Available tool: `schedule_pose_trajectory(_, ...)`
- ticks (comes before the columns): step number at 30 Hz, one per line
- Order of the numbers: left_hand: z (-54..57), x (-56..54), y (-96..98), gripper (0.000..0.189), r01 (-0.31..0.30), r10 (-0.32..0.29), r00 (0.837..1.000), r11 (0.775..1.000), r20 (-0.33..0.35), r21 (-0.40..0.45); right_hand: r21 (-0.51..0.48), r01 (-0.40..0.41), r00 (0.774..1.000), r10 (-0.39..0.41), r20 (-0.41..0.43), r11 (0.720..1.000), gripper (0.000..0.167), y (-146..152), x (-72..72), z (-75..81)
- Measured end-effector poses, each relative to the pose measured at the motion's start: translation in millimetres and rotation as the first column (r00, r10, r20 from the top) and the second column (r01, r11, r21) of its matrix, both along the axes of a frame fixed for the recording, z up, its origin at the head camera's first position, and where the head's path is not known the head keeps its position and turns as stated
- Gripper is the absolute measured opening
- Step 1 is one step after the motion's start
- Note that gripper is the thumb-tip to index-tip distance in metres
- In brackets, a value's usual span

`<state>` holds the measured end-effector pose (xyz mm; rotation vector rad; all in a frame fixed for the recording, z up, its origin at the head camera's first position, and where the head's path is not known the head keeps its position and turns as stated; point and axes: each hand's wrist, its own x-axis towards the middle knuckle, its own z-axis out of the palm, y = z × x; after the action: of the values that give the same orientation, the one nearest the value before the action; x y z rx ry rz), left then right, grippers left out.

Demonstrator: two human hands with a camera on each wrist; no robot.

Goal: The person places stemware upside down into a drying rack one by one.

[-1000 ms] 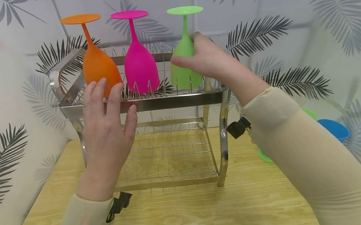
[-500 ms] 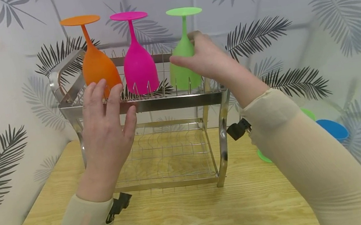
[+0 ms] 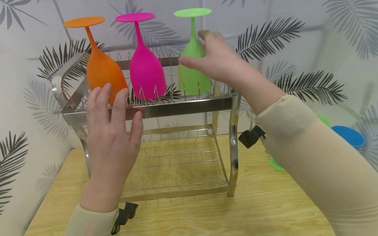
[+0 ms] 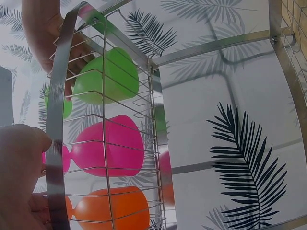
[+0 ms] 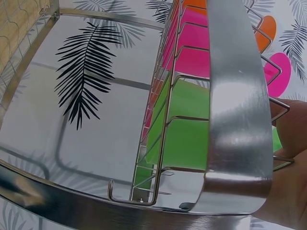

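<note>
An orange goblet (image 3: pixel 103 67), a pink goblet (image 3: pixel 147 71) and a green goblet (image 3: pixel 191 70) stand upside down on the top tier of a metal dish rack (image 3: pixel 187 106), bases up. My right hand (image 3: pixel 218 56) is at the green goblet, thumb across the front of its bowl, the other fingers spread apart behind its right side. Whether the thumb touches the goblet is hard to tell. My left hand (image 3: pixel 110 136) is in front of the rack with fingers spread, covering the lower part of the orange goblet, and holds nothing.
The rack's lower wire tier (image 3: pixel 177 163) sits just above the wooden table (image 3: pixel 189 229). Right of the rack, partly behind my right sleeve, are a blue cup-like thing (image 3: pixel 349 136) and a bright green piece (image 3: pixel 276 164). A leaf-patterned cloth hangs behind.
My right hand's fingers have loosened and spread away from the green goblet's stem. The goblets stay in place, and my left hand has hardly moved.
</note>
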<state>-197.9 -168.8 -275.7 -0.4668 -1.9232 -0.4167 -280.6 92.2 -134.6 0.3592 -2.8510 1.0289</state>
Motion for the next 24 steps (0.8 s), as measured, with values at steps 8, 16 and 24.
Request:
schedule_pose_trajectory(8,-0.8,-1.2,0.1,0.047,0.004,-0.004,1.000,1.000,-0.010,0.010,0.029,-0.002,1.000,0.002,-0.012,1.000,0.109,3.7,7.5,0.1)
schedule_pose_trajectory(16,-2.1,-0.8,0.1,0.047,0.005,-0.005,1.000,1.000,-0.005,0.010,0.059,-0.006,0.999,0.009,-0.047,0.998,0.109,11.6,19.9,0.2)
schedule_pose_trajectory(24,-1.1,-1.3,-0.6,0.048,0.012,-0.012,1.000,1.000,-0.014,0.001,0.080,-0.039,0.994,0.047,-0.099,0.996,0.106,23.3,31.3,-1.8)
